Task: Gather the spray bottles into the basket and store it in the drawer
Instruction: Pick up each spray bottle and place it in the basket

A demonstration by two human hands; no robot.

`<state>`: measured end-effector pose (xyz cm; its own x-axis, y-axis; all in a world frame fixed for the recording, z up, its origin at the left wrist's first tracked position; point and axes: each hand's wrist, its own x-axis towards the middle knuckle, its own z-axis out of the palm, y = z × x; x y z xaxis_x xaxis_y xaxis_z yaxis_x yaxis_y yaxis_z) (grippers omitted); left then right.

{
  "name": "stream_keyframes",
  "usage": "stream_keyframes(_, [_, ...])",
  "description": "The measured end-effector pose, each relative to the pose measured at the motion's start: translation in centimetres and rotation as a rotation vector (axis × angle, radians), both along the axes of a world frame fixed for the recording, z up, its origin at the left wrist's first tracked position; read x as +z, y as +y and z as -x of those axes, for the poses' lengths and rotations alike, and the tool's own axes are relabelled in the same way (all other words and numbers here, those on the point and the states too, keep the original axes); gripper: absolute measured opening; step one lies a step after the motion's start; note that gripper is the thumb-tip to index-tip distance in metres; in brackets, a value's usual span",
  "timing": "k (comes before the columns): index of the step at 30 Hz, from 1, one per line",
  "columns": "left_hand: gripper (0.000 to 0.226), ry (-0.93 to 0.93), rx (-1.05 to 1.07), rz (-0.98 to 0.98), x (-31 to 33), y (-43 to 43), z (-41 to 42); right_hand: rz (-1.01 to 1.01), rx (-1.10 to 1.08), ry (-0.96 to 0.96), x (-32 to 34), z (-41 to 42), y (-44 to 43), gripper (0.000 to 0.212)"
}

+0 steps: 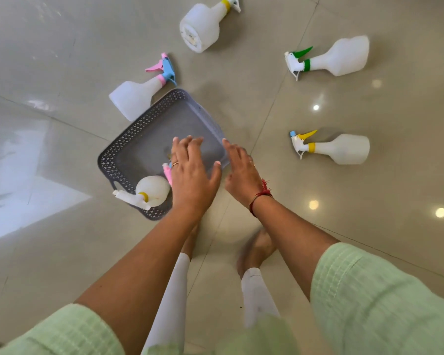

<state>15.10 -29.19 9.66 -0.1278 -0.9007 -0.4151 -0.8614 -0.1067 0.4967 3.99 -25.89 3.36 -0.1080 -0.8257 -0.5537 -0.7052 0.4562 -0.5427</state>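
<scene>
A grey perforated basket (128, 139) stands on the tiled floor. In its near corner sits a white spray bottle with a yellow collar (151, 189), and a pink trigger part (167, 172) shows beside my left hand (192, 175). That hand hovers open over the basket, fingers spread. My right hand (241, 172) is open at the basket's right rim. On the floor lie several white bottles: pink-and-blue trigger (136, 96) touching the basket's far left side, yellow collar (203, 24) at the top, green trigger (333, 58) and yellow trigger (338, 148) at the right.
Glossy beige floor tiles (369, 226) surround everything, with light reflections at right and a bright window reflection at left. My bare feet (254, 249) and white-trousered legs stand just behind the basket. No drawer is in view.
</scene>
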Motion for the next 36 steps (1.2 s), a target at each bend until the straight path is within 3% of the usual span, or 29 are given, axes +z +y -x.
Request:
stream_keyframes(8, [0.051, 0.053, -0.29, -0.152, -4.3, 1.6, 9.2, -0.172, -0.06, 0.412, -2.8, 13.5, 1.1, 0.072])
stream_keyframes(13, [0.044, 0.028, -0.393, -0.247, -8.3, 3.1, 12.6, -0.301, -0.084, 0.466, -6.7, 18.1, 2.6, 0.075])
stream_keyframes(18, [0.042, 0.005, -0.43, -0.321, -11.7, 3.6, 14.2, -0.35, -0.094, 0.447, -11.0, 19.1, 2.8, 0.087])
stream_keyframes(25, [0.04, -0.027, -0.426, -0.402, -12.8, 3.9, 12.3, -0.25, -0.238, 0.386, -13.9, 18.9, 2.0, 0.075])
stream_keyframes(31, [0.039, -0.027, -0.352, -0.366, -9.6, 3.2, 9.5, -0.15, -0.295, 0.225, -9.4, 16.0, 1.3, 0.086])
stream_keyframes(36, [0.037, -0.03, -0.177, -0.264, -4.3, 1.8, 8.9, 0.02, -0.22, -0.045, -2.2, 10.4, -0.7, 0.091])
